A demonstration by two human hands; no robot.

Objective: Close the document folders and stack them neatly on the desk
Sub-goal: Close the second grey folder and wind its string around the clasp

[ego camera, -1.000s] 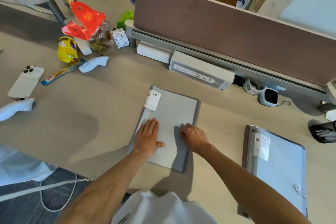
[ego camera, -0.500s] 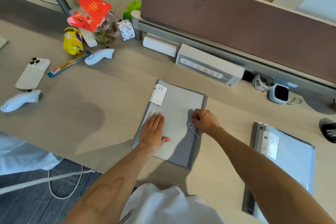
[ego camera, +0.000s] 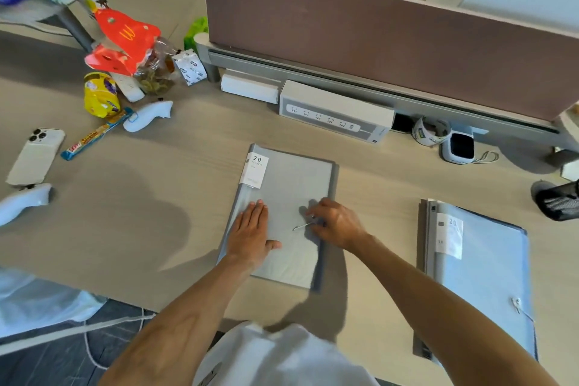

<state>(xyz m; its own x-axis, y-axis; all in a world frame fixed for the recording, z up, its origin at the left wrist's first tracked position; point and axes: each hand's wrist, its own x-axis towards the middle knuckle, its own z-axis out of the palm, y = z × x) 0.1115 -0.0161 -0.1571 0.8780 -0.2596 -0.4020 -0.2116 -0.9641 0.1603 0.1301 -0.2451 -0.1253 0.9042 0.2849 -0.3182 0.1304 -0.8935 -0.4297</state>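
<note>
A grey document folder [ego camera: 294,178] lies closed and flat on the desk in front of me, with a white "20" label at its top left corner. My left hand [ego camera: 250,235] presses flat on its left half, fingers together. My right hand [ego camera: 335,222] rests on the folder's right edge and pinches a thin closure string [ego camera: 300,226] that loops over the cover. A light blue folder [ego camera: 488,273] with the same label lies closed to the right, on top of a grey one, its string closure near the lower right corner.
A power strip box [ego camera: 335,111] and a brown partition [ego camera: 376,41] run along the back. Snacks, a red paper box [ego camera: 125,37], a white phone [ego camera: 36,155] and white controllers [ego camera: 147,116] lie at the left. A tape roll [ego camera: 430,131] and a small device [ego camera: 459,149] sit at the right.
My right hand has moved up along the grey folder's right edge and taken hold of the closure string. My left hand has stayed flat on the cover.
</note>
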